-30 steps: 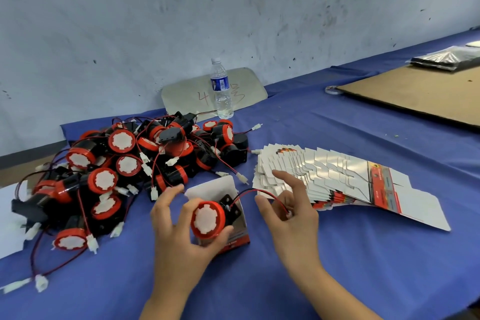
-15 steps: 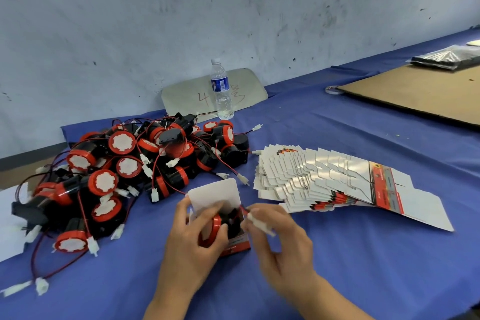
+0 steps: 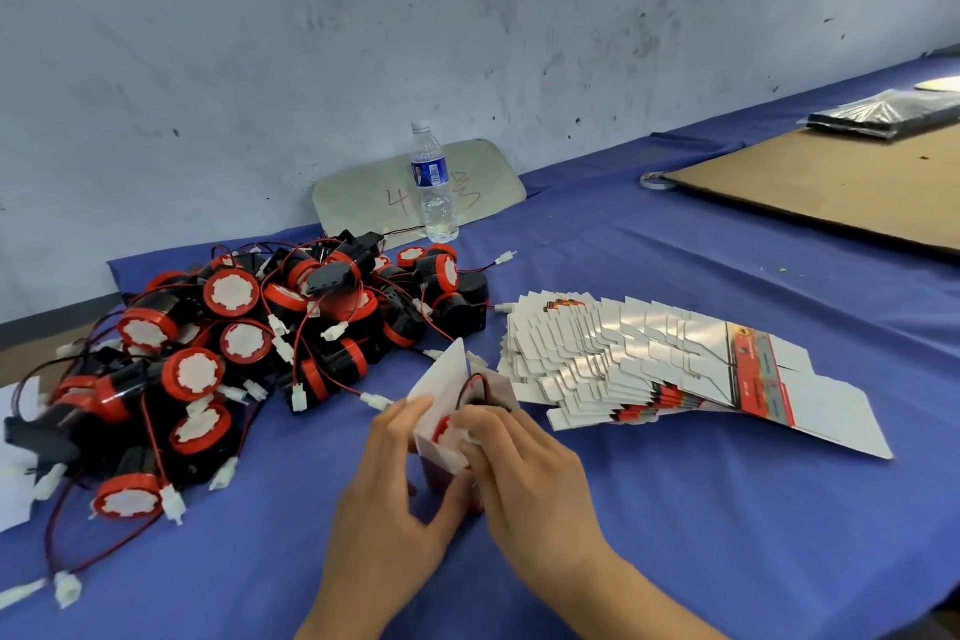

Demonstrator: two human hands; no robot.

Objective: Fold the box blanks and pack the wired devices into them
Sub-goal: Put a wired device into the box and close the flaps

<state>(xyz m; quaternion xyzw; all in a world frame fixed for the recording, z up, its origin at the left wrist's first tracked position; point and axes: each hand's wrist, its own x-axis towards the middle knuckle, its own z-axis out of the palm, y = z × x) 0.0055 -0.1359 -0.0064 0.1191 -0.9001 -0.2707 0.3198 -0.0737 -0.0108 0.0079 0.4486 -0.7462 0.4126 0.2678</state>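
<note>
A small white and red box (image 3: pixel 441 395) stands open in front of me, its flap up, with a red and black wired device (image 3: pixel 447 424) mostly sunk inside and its wire looping out of the top. My left hand (image 3: pixel 395 494) grips the box from the left and below. My right hand (image 3: pixel 519 468) curls its fingers over the box's opening on top of the device and its white connector. A fanned stack of flat box blanks (image 3: pixel 649 364) lies to the right. A heap of wired devices (image 3: pixel 249 343) lies to the left.
A water bottle (image 3: pixel 434 182) stands at the back in front of a leaning grey board (image 3: pixel 363 198). A brown cardboard sheet (image 3: pixel 831 187) with a tape roll (image 3: pixel 653 179) at its corner covers the right rear of the blue table (image 3: pixel 675 535). Dark packets (image 3: pixel 883 112) lie far right.
The device has gone from above the box down into it. My right hand has gathered the wire and connector and moved onto the box's opening. The box has tilted, with its flap raised.
</note>
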